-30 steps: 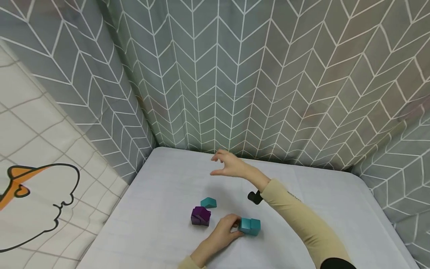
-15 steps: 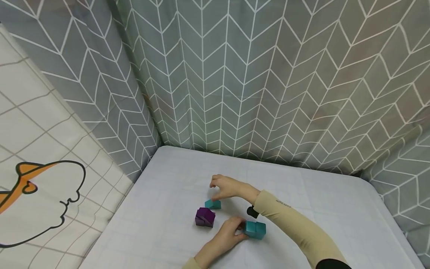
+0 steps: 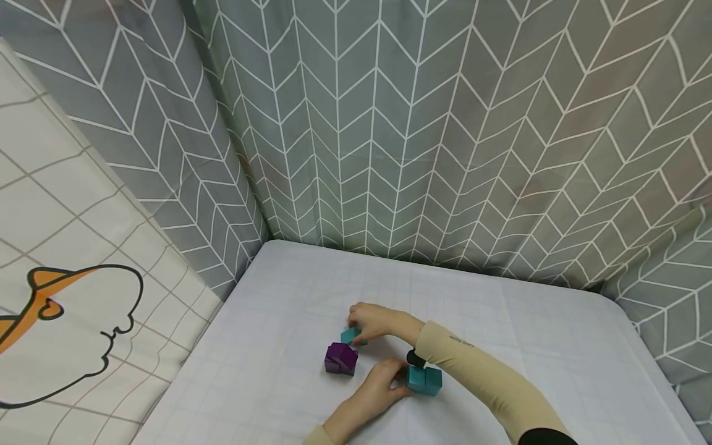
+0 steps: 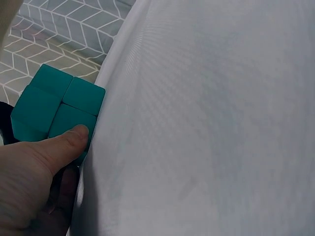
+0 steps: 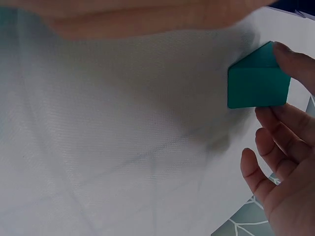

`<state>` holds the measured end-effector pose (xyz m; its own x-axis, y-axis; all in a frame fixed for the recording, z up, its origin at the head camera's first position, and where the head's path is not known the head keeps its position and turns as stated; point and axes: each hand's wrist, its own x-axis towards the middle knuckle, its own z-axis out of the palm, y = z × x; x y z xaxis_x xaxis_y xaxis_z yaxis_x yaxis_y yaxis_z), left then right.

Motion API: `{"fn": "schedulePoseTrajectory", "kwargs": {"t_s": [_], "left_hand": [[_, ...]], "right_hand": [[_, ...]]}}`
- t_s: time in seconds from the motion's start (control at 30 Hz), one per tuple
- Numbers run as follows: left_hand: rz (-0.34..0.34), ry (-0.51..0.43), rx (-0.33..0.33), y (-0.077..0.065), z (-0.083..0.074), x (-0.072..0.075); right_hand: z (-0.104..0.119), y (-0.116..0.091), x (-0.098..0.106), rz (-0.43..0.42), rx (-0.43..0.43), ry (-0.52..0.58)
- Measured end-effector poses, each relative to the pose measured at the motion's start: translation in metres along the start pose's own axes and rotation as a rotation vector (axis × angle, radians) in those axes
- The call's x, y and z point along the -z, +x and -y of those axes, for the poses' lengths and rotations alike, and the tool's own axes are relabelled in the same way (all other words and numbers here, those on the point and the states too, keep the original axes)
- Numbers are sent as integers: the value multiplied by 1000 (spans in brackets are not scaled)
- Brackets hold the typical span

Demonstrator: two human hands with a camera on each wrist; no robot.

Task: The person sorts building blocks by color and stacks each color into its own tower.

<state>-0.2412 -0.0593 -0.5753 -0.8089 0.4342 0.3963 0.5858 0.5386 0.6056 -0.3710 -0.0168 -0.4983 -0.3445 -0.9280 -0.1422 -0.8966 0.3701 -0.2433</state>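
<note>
My left hand (image 3: pixel 378 389) holds a cluster of teal blocks (image 3: pixel 424 380) on the white table. In the left wrist view its thumb presses the near face of the teal cluster (image 4: pixel 59 105), whose pieces sit flush together; the other fingers are partly hidden. Further back, my right hand (image 3: pixel 378 321) is at a separate teal block (image 3: pixel 349 335). The right wrist view shows this teal block (image 5: pixel 258 86), with slanted top faces, pinched between thumb and fingers of the right hand (image 5: pixel 295 172); the remaining fingers are loosely bent.
A purple block piece (image 3: pixel 341 358), made of joined parts, stands just in front of the separate teal block, left of my left hand. Patterned grey curtains (image 3: pixel 389 154) hang behind the white table (image 3: pixel 267 321). A black object (image 3: pixel 414 358) sits under the right sleeve at the wrist.
My right hand has come down and toward me from above the far part of the table, and its fingers now take hold of the separate teal block. The left hand keeps its grip on the cluster.
</note>
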Motion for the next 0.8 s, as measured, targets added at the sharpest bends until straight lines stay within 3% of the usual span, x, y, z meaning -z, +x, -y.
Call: {"fn": "schedulePoseTrajectory", "kwargs": {"t_s": [0.3,0.8], "left_hand": [[36,-38,37,2,-3,2],[17,-24,25,2,-3,2]], "right_hand": [[3,0,3,17,-3,29],[4,0,12,-6,-26,19]]}}
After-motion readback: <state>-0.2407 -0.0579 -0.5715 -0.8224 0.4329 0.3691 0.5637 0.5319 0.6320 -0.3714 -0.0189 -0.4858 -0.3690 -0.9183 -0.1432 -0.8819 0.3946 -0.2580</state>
